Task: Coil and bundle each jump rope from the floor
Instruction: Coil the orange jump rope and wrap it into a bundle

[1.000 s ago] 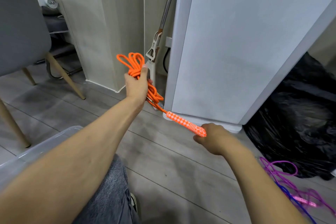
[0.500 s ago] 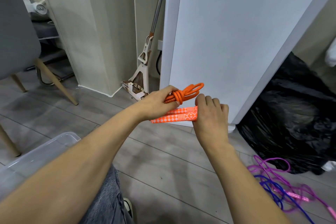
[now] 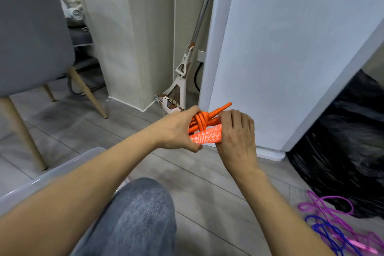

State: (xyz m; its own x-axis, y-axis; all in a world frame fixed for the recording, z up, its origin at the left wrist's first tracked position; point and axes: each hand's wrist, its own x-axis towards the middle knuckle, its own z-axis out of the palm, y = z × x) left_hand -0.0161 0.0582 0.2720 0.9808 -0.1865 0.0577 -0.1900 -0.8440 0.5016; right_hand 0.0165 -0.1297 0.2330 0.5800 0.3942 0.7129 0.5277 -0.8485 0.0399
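The person holds the orange jump rope (image 3: pixel 202 119) in the air in front of a white cabinet (image 3: pixel 291 48), above the floor (image 3: pixel 207 172) and not on it. The left hand (image 3: pixel 176 131) is closed around the coiled strands, with the thumb below and the fingers over the top, and a few turns of cord already cross the bundle near its middle. The right hand (image 3: pixel 238 137) is curled over the patterned handle (image 3: pixel 207 137), which lies along the lower side of the coil and touches it. Whether a second handle is inside the bundle cannot be told, because the hands cover that part. The step in hand seems to be the binding of the coil, and for this rope it looks close to the end. To do it well, the left hand should press the strands firmly together, so that no loop slips out while the right hand works. The handle should be kept parallel to the coil, because a tilted handle would loosen the turns. The last turn needs to be pulled tight and the end tucked under it, otherwise the stiff cord may spring open when the grip is released. A purple rope (image 3: pixel 324 203) and a blue rope (image 3: pixel 324 233) lie tangled together on the floor at the person's right, near a black bag (image 3: pixel 342 141), and wait for the same work. A clear plastic box (image 3: pixel 62 169) stands at the left, beside the knee.
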